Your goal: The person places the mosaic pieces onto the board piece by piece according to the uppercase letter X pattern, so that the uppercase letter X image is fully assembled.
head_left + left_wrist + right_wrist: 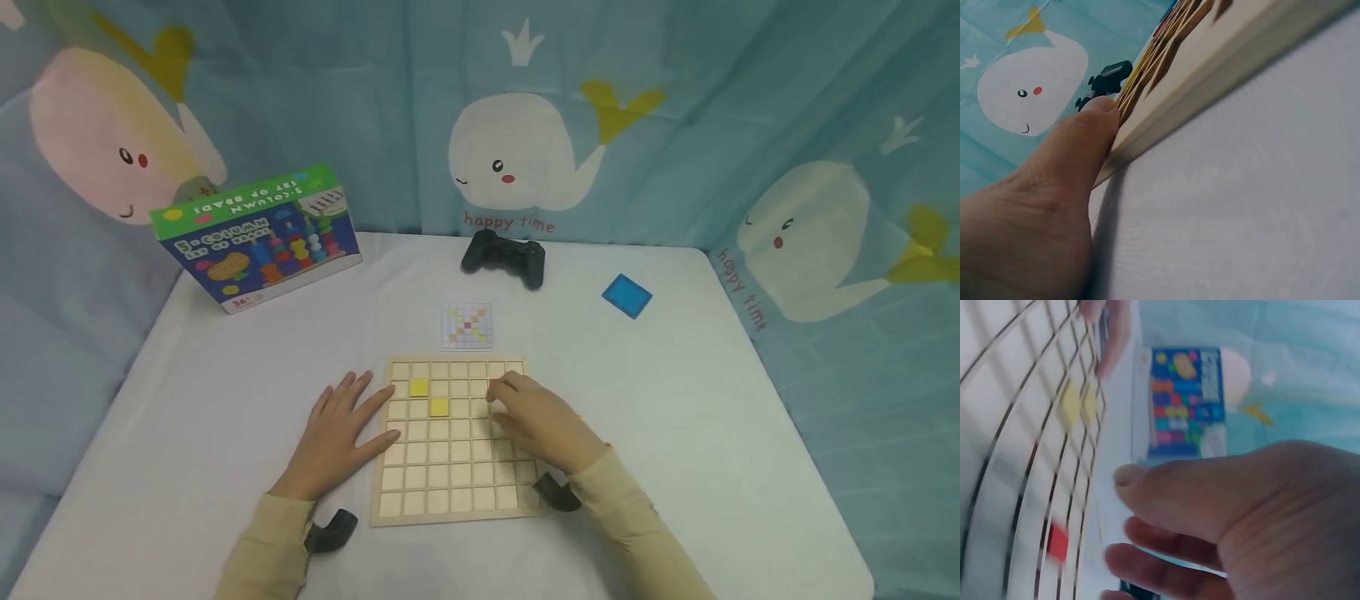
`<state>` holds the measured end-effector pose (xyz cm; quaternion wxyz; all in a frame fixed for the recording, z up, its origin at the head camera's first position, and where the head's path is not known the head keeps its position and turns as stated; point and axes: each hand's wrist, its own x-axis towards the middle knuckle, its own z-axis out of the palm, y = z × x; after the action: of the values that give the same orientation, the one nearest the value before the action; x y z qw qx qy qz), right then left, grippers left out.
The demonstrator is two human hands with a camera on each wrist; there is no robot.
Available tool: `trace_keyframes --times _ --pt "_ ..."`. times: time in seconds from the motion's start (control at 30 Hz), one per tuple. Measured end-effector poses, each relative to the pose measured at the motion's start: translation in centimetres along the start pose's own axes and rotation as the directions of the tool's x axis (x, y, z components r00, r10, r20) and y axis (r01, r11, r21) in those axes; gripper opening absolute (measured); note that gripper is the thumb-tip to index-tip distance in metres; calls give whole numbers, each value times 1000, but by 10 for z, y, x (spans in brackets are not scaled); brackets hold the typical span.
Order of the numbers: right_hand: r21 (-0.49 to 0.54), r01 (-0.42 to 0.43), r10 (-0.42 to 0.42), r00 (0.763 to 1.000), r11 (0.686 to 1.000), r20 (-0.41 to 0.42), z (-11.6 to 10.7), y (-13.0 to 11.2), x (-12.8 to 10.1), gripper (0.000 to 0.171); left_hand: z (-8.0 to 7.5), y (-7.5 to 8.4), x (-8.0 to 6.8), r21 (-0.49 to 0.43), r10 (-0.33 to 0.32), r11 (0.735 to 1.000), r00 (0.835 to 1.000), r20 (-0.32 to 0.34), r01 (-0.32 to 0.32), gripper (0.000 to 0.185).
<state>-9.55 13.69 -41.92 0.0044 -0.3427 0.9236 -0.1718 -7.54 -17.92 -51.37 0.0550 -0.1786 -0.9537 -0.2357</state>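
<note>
A wooden grid board (450,492) lies in the middle of the white table. Two yellow tiles (418,387) (439,407) sit in cells near its upper left. A red tile (495,384) lies in a cell near the upper right. My right hand (528,415) hovers over the board's right side, fingers loosely bent, tips at the red tile. In the right wrist view the red tile (1057,540) lies in its cell, just apart from my fingers (1147,565). My left hand (339,432) lies flat on the table, fingers against the board's left edge; its thumb (1082,140) touches the rim (1210,78).
A pattern card (467,326) lies just beyond the board. Farther back are a black game controller (504,257), a blue square tile (626,295) and a colourful bead-set box (258,237) at the back left. A whale-print curtain surrounds the table.
</note>
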Motion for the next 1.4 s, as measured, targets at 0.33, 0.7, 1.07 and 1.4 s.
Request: trace_keyframes --times 0.33,0.7,1.07,1.4 --pt "-56 -309 305 950 949 -67 -11 36 -101 24 3 -3 1 14 -11 1000 1000 12 11 70" --pt "-8 -372 369 923 928 -106 0 50 -128 28 0 1 1 -2 -10 1000 1000 -5 10 68" --pt "-23 -329 318 927 944 -200 10 50 -128 29 0 2 1 13 -17 1000 1000 5 17 69" --pt "-17 -323 312 925 946 -217 12 49 -126 28 1 1 1 12 -10 1000 1000 2 10 70"
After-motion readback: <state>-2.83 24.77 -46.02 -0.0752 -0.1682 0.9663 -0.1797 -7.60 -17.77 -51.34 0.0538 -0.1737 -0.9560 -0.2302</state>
